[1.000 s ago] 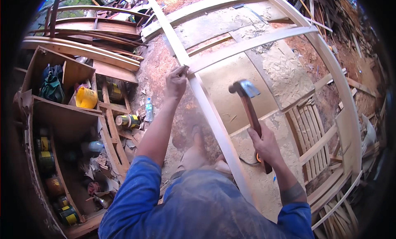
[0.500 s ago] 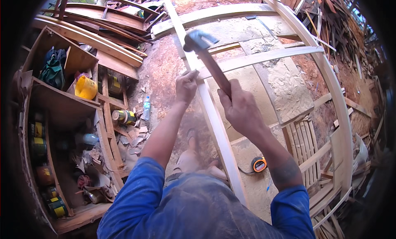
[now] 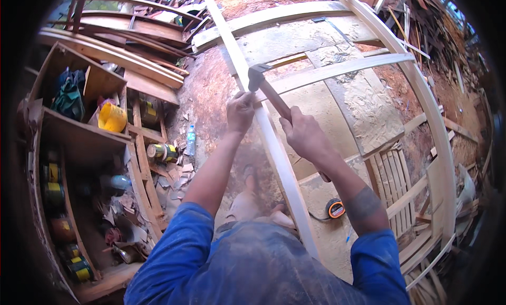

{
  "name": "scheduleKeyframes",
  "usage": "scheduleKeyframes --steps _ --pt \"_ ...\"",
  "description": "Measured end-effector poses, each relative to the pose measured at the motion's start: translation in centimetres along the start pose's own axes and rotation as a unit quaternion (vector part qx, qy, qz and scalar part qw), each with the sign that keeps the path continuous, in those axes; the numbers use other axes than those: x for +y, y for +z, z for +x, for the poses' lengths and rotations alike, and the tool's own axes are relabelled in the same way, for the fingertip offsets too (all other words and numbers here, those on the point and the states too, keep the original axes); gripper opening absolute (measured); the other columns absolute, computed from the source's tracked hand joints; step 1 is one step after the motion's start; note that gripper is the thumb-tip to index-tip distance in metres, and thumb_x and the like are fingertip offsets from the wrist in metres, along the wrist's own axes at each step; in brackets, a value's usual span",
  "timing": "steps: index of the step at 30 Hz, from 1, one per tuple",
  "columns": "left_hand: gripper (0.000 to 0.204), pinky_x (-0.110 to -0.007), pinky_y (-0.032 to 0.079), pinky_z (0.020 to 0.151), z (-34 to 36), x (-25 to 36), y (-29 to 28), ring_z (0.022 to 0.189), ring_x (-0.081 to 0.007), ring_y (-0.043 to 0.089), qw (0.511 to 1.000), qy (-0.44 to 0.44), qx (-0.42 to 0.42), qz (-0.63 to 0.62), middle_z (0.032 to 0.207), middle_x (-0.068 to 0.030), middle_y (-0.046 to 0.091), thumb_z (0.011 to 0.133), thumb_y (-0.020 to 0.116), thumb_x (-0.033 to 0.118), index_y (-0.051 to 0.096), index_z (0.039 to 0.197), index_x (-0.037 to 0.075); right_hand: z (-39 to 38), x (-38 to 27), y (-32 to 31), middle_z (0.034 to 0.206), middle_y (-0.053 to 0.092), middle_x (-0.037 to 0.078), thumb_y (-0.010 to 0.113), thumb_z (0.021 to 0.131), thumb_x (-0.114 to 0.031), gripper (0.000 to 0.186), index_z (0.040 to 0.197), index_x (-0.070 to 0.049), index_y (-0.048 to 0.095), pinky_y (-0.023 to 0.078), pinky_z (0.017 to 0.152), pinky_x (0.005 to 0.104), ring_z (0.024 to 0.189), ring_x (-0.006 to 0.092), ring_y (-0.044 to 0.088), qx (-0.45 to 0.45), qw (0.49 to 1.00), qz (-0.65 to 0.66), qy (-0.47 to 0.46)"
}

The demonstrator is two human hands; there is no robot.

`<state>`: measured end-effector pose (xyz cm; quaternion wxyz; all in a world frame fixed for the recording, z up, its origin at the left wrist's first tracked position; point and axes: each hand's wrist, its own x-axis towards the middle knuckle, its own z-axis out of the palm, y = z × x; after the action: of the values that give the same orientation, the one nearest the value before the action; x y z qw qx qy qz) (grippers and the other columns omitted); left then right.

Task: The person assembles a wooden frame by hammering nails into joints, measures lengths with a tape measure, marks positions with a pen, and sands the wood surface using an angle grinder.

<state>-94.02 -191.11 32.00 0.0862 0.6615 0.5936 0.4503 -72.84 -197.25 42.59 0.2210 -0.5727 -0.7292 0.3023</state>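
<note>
My right hand [image 3: 307, 135] is wrapped round the wooden handle of a claw hammer [image 3: 275, 98]. The hammer's dark metal head is low, just beside the fingers of my left hand [image 3: 240, 113]. Those fingers are pinched together at a joint of a pale wooden frame, where a crosspiece [image 3: 342, 69] meets the long rail [image 3: 282, 165]. Anything small between them is too hidden to name. On the dusty board right of the rail lies an orange and black tape measure [image 3: 334, 208].
On the left stands an open wooden cabinet [image 3: 87, 128] with several tins and a yellow container [image 3: 112, 117]. A plastic bottle [image 3: 190, 140] is on the ground among wood scraps. The frame's curved outer rail [image 3: 440, 141] runs down the right. Scrap wood [image 3: 416, 20] is heaped at the far right.
The hammer has come down, its head dropping from above the rail to beside my left fingers. My right hand has moved slightly with it; my left hand stays at the joint.
</note>
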Motion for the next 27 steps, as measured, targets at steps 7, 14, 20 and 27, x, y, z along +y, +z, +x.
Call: scheduleKeyframes --steps 7,14,20,27 --pt "0.022 -0.04 0.054 0.08 0.3 -1.4 -2.0 0.091 -0.0337 0.069 0.996 -0.048 -0.07 -0.032 0.099 -0.0194 0.07 0.093 0.056 0.004 0.073 0.105 0.002 -6.0 1.9 -3.5 0.075 0.064 0.027 0.054 0.099 -0.034 0.036 0.105 0.002 0.054 0.052 0.068 0.0531 0.072 0.0455 0.066 0.018 0.985 0.14 0.095" --pt "0.046 -0.044 0.051 0.088 -0.4 -5.5 -0.2 0.102 -0.0381 0.067 0.989 -0.137 -0.04 0.026 0.108 -0.0227 0.07 0.107 0.038 0.037 0.065 0.124 0.003 -11.5 7.8 -1.1 0.063 0.05 0.002 0.052 0.099 -0.022 0.022 0.101 0.0 0.05 0.045 0.04 0.0294 0.044 0.0114 0.052 -0.026 0.91 0.325 0.257" --pt "0.047 -0.039 0.05 0.089 -1.1 -6.9 0.5 0.102 -0.0301 0.067 0.975 -0.187 -0.07 -0.097 0.105 -0.0207 0.071 0.107 0.039 0.04 0.065 0.123 0.004 -12.4 7.9 0.1 0.068 0.058 0.01 0.053 0.097 -0.023 0.03 0.109 0.005 0.053 0.05 0.046 0.0357 0.05 0.0197 0.059 -0.041 0.909 0.314 0.27" --pt "0.045 -0.036 0.052 0.083 -1.1 -6.8 1.3 0.093 -0.0219 0.066 0.956 -0.242 -0.052 -0.156 0.098 -0.0155 0.071 0.106 0.043 0.037 0.066 0.121 0.002 -7.2 3.5 -2.5 0.062 0.056 0.013 0.056 0.099 -0.023 0.024 0.104 0.001 0.055 0.043 0.045 0.037 0.05 0.0188 0.06 0.054 0.996 0.061 -0.025"
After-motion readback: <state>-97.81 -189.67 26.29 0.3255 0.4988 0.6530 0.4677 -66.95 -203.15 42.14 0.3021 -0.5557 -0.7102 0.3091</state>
